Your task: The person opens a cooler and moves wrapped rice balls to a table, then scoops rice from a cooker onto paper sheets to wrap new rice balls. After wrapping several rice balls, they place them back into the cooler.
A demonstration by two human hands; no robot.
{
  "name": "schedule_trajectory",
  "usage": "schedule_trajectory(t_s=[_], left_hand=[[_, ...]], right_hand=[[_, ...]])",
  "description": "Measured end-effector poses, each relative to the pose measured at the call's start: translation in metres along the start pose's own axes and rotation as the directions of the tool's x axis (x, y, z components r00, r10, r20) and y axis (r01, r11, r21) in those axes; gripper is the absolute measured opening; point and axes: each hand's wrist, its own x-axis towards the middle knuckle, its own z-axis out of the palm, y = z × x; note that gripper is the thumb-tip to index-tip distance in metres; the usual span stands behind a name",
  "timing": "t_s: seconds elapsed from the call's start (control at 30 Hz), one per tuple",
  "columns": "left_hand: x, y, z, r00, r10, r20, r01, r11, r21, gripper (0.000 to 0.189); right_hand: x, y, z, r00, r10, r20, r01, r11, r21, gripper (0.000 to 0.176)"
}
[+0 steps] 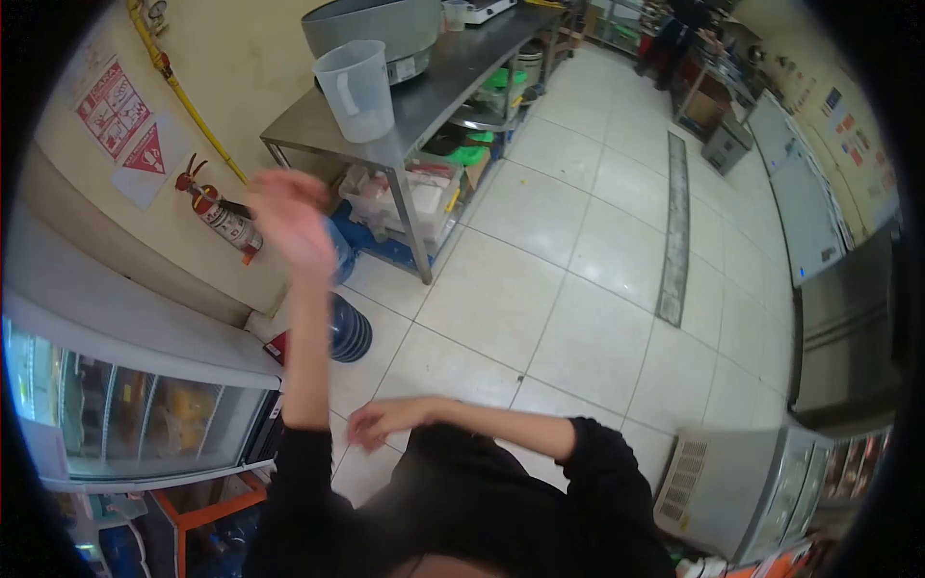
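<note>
My left hand (292, 222) is raised at the end of a stretched-out arm, in front of the wall and near the corner of the steel table (424, 116). Motion smears its fingers, and nothing can be made out in them. Just beyond it a clear plastic measuring jug (358, 96) stands on the table corner. My right hand (385, 421) hangs low in front of my body, its fingers loosely bent and apart, holding nothing visible. Close to my left forearm, a large blue water bottle (350, 329) rests on the floor, partly hidden by the arm.
A fire extinguisher (224, 217) hangs on the left wall. A glass-fronted fridge (164, 414) stands at left. Under the table is a plastic bin (405, 197). A drain strip (674, 231) crosses the tiled floor. A white appliance (723, 491) stands lower right; a person (679, 34) is far back.
</note>
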Motion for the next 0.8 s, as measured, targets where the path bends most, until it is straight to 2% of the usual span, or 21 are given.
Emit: schedule_trajectory(t_s=[0.03,0.07,0.1,0.13,0.17,0.2,0.23,0.27,0.3,0.33,0.4,0.43,0.47,0.53,0.6,0.63,0.67,0.7,0.73,0.77,0.8], left_hand=[[-0.026,-0.017,0.02,0.936,-0.2,0.291,0.142,0.968,0.208,0.012],[-0.06,-0.036,0.034,0.789,-0.364,0.495,0.174,0.905,0.389,0.014],[-0.095,-0.059,0.045,0.572,-0.534,0.622,0.152,0.815,0.56,0.021],[-0.115,-0.09,0.057,0.308,-0.685,0.66,0.074,0.709,0.701,0.031],[-0.113,-0.117,0.075,0.227,-0.774,0.592,0.029,0.613,0.79,0.036],[-0.118,-0.159,0.069,0.23,-0.739,0.633,-0.115,0.626,0.772,0.037],[-0.115,-0.2,0.058,0.222,-0.705,0.673,-0.254,0.625,0.738,0.039],[-0.101,-0.231,0.053,0.266,-0.686,0.677,-0.187,0.652,0.734,0.032],[-0.08,-0.264,0.05,0.312,-0.662,0.681,-0.122,0.683,0.72,0.025],[-0.065,-0.292,0.049,0.37,-0.645,0.669,-0.039,0.709,0.704,0.019],[-0.018,-0.321,0.061,0.322,-0.729,0.604,0.379,0.684,0.624,0.02],[0.008,-0.331,0.065,0.27,-0.768,0.581,0.559,0.616,0.554,0.021],[0.027,-0.344,0.065,0.203,-0.819,0.537,0.718,0.497,0.487,0.031],[0.04,-0.37,0.049,-0.076,-0.851,0.52,0.897,0.169,0.408,0.04],[0.052,-0.399,0.03,-0.301,-0.902,0.31,0.902,-0.164,0.399,0.046],[0.059,-0.42,0.017,-0.358,-0.905,0.23,0.889,-0.256,0.379,0.047],[0.066,-0.44,0.004,-0.412,-0.899,0.148,0.873,-0.343,0.347,0.048],[0.067,-0.461,-0.011,-0.419,-0.896,0.145,0.882,-0.365,0.298,0.048],[0.068,-0.482,-0.025,-0.421,-0.896,0.14,0.89,-0.379,0.253,0.049],[0.069,-0.498,-0.034,-0.389,-0.914,0.12,0.911,-0.362,0.195,0.046],[0.068,-0.51,-0.043,-0.36,-0.928,0.099,0.928,-0.345,0.142,0.042]], right_hand=[[-0.002,0.034,-0.068,0.993,0.078,-0.089,-0.083,0.995,-0.05,0.03],[-0.01,0.04,-0.131,0.973,0.104,-0.208,-0.207,0.791,-0.575,0.031],[-0.026,0.061,-0.205,0.944,0.102,-0.315,-0.305,0.639,-0.706,0.029],[-0.043,0.08,-0.277,0.902,0.099,-0.42,-0.417,0.448,-0.791,0.029],[-0.06,0.099,-0.35,0.85,0.095,-0.518,-0.524,0.253,-0.813,0.029],[-0.084,0.135,-0.433,0.766,-0.04,-0.642,-0.617,0.236,-0.751,0.029],[-0.118,0.092,-0.462,0.563,0.064,-0.824,-0.805,0.27,-0.529,0.029],[-0.145,0.074,-0.492,0.39,-0.062,-0.919,-0.884,0.252,-0.393,0.03],[-0.169,0.062,-0.538,0.268,-0.033,-0.963,-0.924,0.274,-0.267,0.031],[-0.189,0.09,-0.603,0.136,-0.128,-0.982,-0.945,0.28,-0.167,0.029],[-0.236,0.078,-0.699,0.11,0.394,-0.912,-0.72,0.664,0.2,0.035],[-0.241,0.055,-0.708,0.043,0.41,-0.911,-0.3,0.875,0.38,0.031],[-0.245,0.028,-0.713,-0.02,0.461,-0.887,0.2,0.871,0.448,0.027],[-0.229,0.024,-0.777,-0.04,0.438,-0.898,0.479,0.797,0.367,0.023],[-0.199,0.025,-0.841,-0.078,0.432,-0.899,0.72,0.648,0.249,0.021],[-0.172,0.032,-0.877,-0.051,0.388,-0.92,0.453,0.83,0.325,0.019],[-0.139,0.044,-0.905,-0.002,0.351,-0.936,0.141,0.927,0.348,0.018],[-0.108,0.062,-0.918,0.09,-0.013,-0.996,-0.462,0.885,-0.053,0.017],[-0.066,0.087,-0.931,0.275,-0.221,-0.936,-0.706,0.614,-0.352,0.017],[-0.028,0.112,-0.924,0.215,-0.275,-0.937,-0.52,0.78,-0.349,0.02],[0.012,0.146,-0.924,0.348,-0.001,-0.938,-0.668,0.701,-0.248,0.023]])
